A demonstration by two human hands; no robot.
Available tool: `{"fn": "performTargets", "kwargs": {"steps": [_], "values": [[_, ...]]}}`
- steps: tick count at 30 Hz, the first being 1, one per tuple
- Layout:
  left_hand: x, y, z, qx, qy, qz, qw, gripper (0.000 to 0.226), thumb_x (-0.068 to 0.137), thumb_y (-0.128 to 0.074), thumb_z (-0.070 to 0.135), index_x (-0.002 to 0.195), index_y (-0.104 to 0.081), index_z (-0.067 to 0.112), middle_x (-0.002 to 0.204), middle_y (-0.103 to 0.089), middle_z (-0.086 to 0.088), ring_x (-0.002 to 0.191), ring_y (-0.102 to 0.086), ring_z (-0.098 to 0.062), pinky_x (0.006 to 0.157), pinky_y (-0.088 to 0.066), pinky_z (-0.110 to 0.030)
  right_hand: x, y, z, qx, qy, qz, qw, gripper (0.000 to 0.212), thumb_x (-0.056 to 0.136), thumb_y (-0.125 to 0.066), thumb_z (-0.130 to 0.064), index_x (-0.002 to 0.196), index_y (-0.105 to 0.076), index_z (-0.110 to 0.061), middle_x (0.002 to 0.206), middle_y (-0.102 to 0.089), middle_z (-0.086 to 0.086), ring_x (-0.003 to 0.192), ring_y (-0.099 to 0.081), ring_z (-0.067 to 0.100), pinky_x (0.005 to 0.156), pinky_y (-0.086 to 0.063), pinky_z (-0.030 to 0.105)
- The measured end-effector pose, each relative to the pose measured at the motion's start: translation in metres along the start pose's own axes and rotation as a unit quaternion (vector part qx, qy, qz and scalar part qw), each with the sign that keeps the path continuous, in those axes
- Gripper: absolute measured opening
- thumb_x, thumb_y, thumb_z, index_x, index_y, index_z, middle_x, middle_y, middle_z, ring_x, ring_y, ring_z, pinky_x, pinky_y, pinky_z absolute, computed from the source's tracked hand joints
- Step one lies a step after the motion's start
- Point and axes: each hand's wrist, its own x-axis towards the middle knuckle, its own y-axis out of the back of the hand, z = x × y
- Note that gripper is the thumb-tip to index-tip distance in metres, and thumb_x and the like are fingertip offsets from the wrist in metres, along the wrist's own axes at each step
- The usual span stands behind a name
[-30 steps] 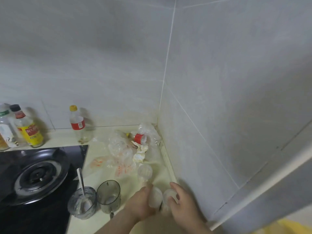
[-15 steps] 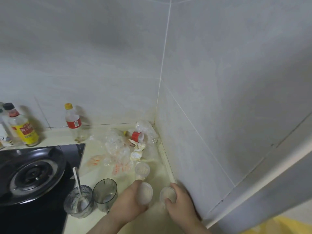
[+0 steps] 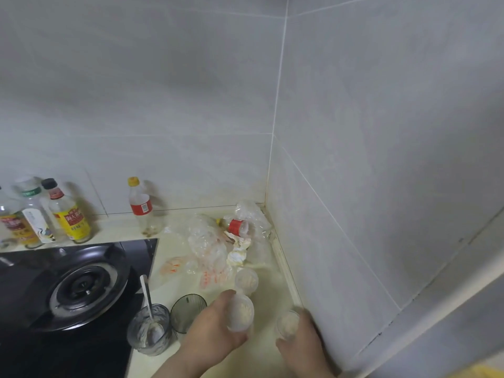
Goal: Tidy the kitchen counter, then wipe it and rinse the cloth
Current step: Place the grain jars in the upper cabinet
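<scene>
Clearing the table [image 3: 120, 227]: wrapping left grip [image 3: 215, 331] round larger cup [image 3: 241, 312], clasping smaller cup [image 3: 287, 323] in right grip [image 3: 304, 345], probably for stacking.

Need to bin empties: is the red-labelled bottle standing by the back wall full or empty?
Nearly empty: the bottle is see-through, with only brownish dregs at its base.

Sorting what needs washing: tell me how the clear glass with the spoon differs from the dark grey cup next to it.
The clear round glass holds a metal spoon; the dark grey see-through cup holds none. The glass is smeared whitish inside; the grey cup shows no plain smears, only its dark tint. Both stand upright, open-topped, side by side on the cream counter beside the black gas hob.
</scene>
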Motion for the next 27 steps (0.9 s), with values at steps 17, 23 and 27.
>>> {"fn": "performTargets", "kwargs": {"steps": [17, 23, 27], "values": [[-0.003, 0.052, 0.033, -0.091, 0.0, 0.118, 0.989, 0.058, 0.055, -0.084, 0.033, 0.099, -0.047, 0.037, 0.087, -0.065, 0.011, 0.073, -0.062, -0.002, 0.064, -0.05, -0.018, -0.016, 0.033, -0.071, 0.238, 0.131, 0.034, 0.962, 0.056, 0.053, -0.081, -0.015, 0.094, -0.06, -0.047, 0.097, -0.062, -0.035, 0.09, -0.065, 0.0, 0.073, -0.045, 0.005], [-0.006, 0.115, 0.065, -0.152, -0.065, 0.189, 0.968, 0.051, 0.055, -0.077, 0.039, 0.102, -0.059, 0.039, 0.091, -0.07, 0.013, 0.082, -0.065, 0.002, 0.072, -0.057, -0.025, -0.024, 0.072, -0.135, 0.337, 0.192, 0.011, 0.922, 0.064, 0.053, -0.078, -0.021, 0.11, -0.059, -0.043, 0.103, -0.072, -0.017, 0.094, -0.069, 0.002, 0.085, -0.055, 0.029], [-0.005, 0.163, 0.085, -0.153, -0.097, 0.239, 0.954, 0.06, 0.058, -0.082, 0.035, 0.11, -0.052, 0.036, 0.097, -0.067, 0.013, 0.089, -0.064, -0.001, 0.065, -0.05, -0.013, -0.032, 0.105, -0.184, 0.346, 0.262, 0.017, 0.901, 0.049, 0.069, -0.08, -0.001, 0.104, -0.068, -0.032, 0.099, -0.075, -0.01, 0.093, -0.071, 0.011, 0.083, -0.055, 0.033]]}}
